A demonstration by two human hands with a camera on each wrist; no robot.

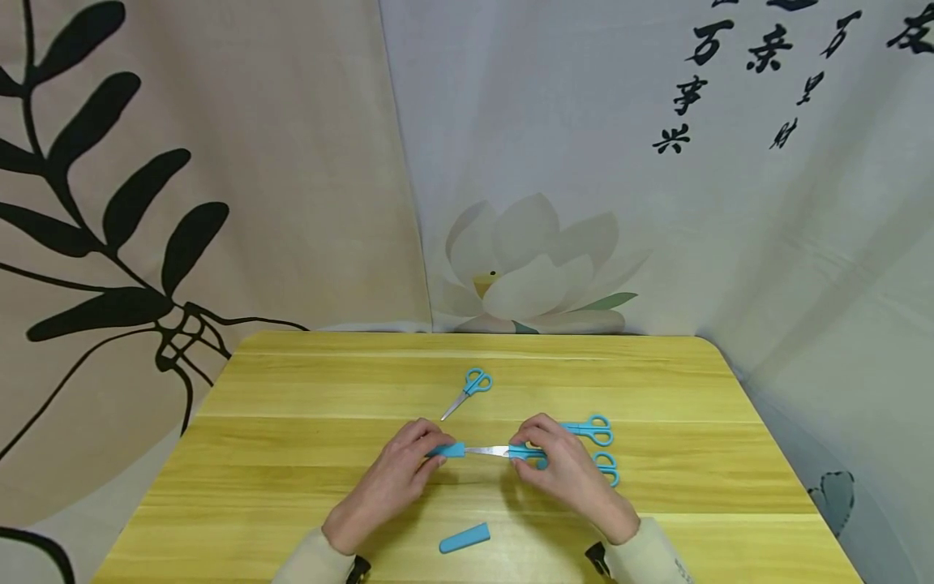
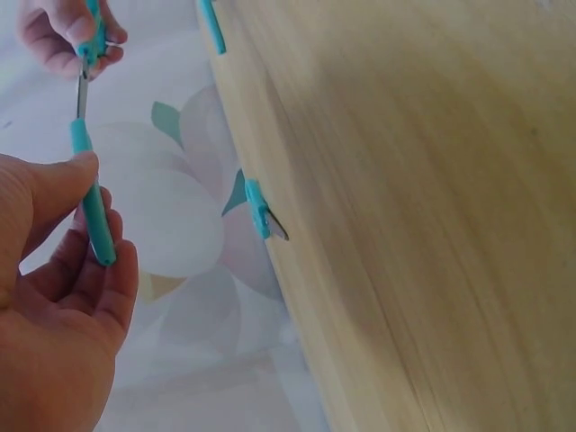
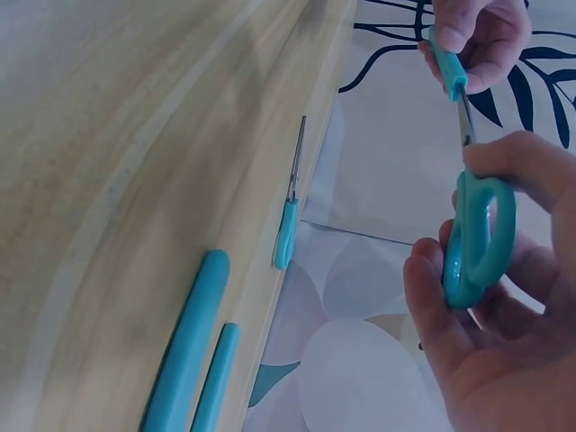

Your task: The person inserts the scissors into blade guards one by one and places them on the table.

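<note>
My left hand (image 1: pixel 397 470) pinches a blue scissors sheath (image 1: pixel 451 450) between thumb and fingers. Opposite it, my right hand (image 1: pixel 572 474) grips the blue handles of a pair of scissors (image 1: pixel 489 451), its bare blades pointing left. The blade tips meet the sheath's mouth, and most of the metal still shows. In the right wrist view the handle loops (image 3: pixel 486 238) lie between thumb and fingers; the left wrist view shows the sheath (image 2: pixel 94 211) held lengthwise. Both are raised above the table.
Uncovered scissors (image 1: pixel 470 391) lie at the back of the wooden table (image 1: pixel 292 478). Two more blue-handled scissors, one farther back (image 1: pixel 594 429) and one nearer (image 1: pixel 607 468), are partly hidden by my right hand. A loose blue sheath (image 1: pixel 464 538) lies near the front.
</note>
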